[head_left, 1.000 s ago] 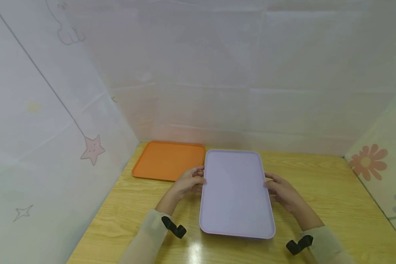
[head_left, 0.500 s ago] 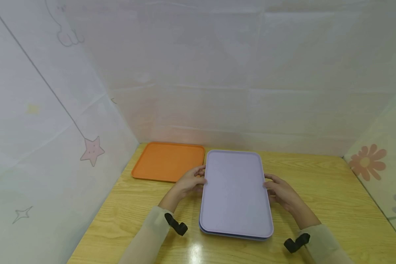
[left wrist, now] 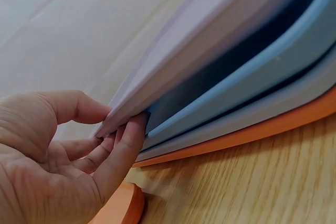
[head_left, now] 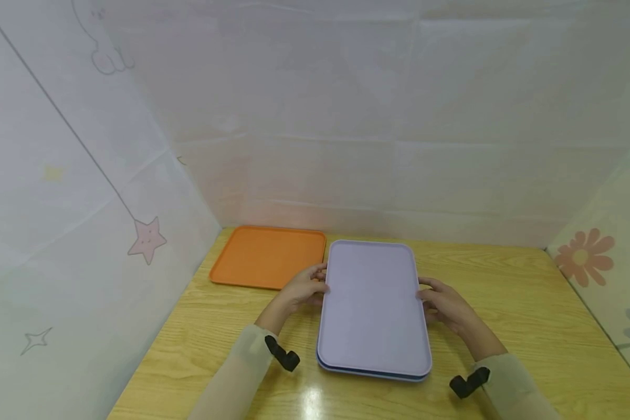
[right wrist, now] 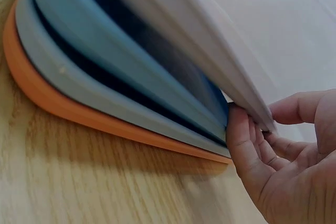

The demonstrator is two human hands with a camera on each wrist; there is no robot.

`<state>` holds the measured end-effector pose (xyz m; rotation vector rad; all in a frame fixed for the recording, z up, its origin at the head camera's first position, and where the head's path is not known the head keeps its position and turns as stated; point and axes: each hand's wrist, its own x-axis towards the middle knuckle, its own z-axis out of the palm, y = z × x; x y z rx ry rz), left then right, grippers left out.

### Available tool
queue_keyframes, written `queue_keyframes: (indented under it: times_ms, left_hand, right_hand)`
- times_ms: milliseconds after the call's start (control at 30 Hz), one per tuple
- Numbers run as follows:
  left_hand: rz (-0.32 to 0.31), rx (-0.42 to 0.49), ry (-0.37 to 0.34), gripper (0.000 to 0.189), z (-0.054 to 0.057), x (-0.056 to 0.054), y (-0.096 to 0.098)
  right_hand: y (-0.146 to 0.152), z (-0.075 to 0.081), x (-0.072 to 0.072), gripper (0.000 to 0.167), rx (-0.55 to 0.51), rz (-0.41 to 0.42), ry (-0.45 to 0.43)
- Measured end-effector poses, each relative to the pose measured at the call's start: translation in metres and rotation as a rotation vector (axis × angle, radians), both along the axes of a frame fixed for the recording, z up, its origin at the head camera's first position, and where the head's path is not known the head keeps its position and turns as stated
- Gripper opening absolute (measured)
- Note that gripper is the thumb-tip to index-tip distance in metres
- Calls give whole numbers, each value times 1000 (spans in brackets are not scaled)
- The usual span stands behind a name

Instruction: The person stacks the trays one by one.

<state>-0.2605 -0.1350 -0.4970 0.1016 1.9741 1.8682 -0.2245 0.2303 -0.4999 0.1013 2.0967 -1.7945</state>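
A lilac tray is held over a stack in the middle of the wooden table. My left hand pinches its left rim and my right hand pinches its right rim. In the left wrist view the thumb lies on top of the lilac tray and the fingers curl under it. The tray is tilted, apart from the blue tray under it. Below that lie a grey tray and an orange one. The right wrist view shows the same layers: lilac tray, blue tray, grey tray.
A separate orange tray lies flat at the back left, close beside my left hand. White fabric walls close in the table at the back and on both sides. Bare wood shows to the right of the stack.
The lilac tray has come down and back a little, towards the stack. A blue rim now shows under its near edge. Both hands kept their hold on the rims.
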Motion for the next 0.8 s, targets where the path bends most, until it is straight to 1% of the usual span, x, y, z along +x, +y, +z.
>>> queue_keyframes:
  times_ms: [200, 367, 500, 567, 667, 800]
  left_hand:
    - [-18, -45, 13, 76, 0, -1, -1]
    - [-43, -94, 12, 78, 5, -2, -2]
    - [-52, -137, 15, 79, 8, -1, -1]
    - [-55, -156, 19, 79, 8, -1, -1]
    - [-59, -178, 24, 79, 7, -1, -1]
    - [-66, -189, 30, 79, 6, -1, 0]
  right_hand:
    - [-1, -1, -1, 64, 43, 15, 0]
    - [-2, 1, 0, 63, 96, 28, 4]
    - [-3, 3, 2, 63, 141, 37, 18]
    - [-4, 4, 2, 64, 161, 47, 26]
    - [-5, 5, 1, 62, 191, 40, 29]
    - [-6, 5, 1, 60, 222, 45, 42]
